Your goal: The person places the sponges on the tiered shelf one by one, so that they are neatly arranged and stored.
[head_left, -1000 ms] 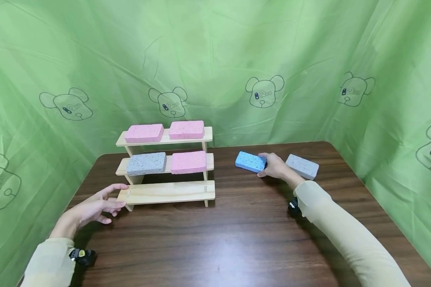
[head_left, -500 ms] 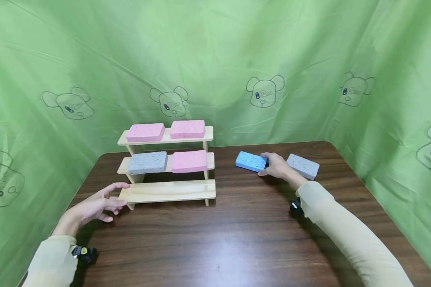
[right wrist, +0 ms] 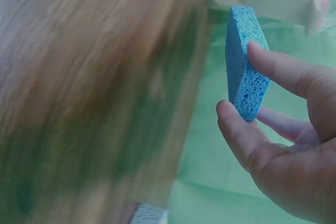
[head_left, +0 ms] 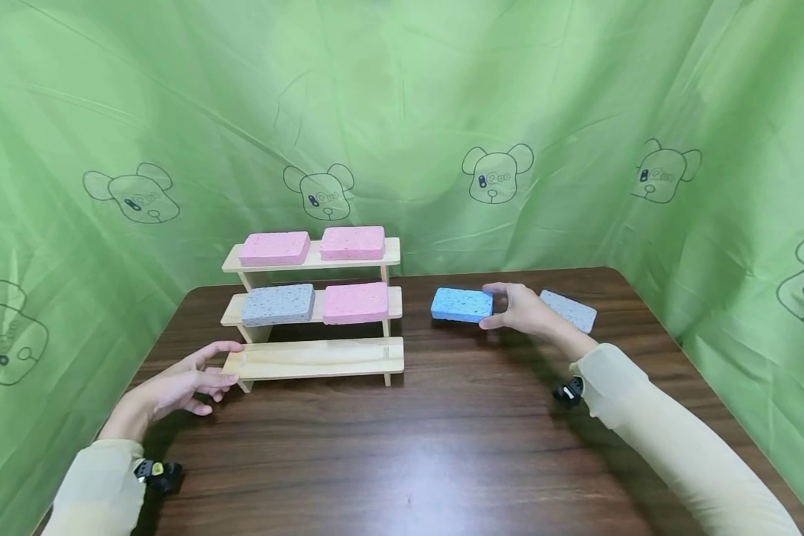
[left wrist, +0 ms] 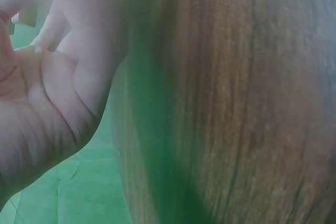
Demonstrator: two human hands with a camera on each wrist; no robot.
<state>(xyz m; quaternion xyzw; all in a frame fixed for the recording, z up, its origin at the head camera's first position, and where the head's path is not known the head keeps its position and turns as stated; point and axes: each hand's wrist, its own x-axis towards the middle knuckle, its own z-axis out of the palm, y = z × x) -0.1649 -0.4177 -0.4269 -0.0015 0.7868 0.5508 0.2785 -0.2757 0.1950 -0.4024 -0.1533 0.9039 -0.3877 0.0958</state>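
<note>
In the head view, my right hand (head_left: 521,309) pinches a blue sponge (head_left: 461,305) by its right end, just above the table. The right wrist view shows the sponge (right wrist: 249,64) between thumb and fingertips. My left hand (head_left: 181,385) holds the left end of the lowest board of a three-tier wooden stand (head_left: 315,359), fingers at its back and front corners. On the top tier lie two pink sponges, left (head_left: 275,248) and right (head_left: 353,243). The middle tier bears a grey-blue sponge (head_left: 278,304) and a pink sponge (head_left: 356,303). Nothing lies on the lowest board.
Behind my right hand, another grey-blue sponge (head_left: 568,310) lies on the brown wooden table (head_left: 415,447). A green curtain (head_left: 402,134) with bear-head drawings hangs around the back and sides. The left wrist view is partly blurred.
My right hand has lifted the blue sponge a little and shifted it slightly left, turning it straighter. My left hand keeps its place at the stand.
</note>
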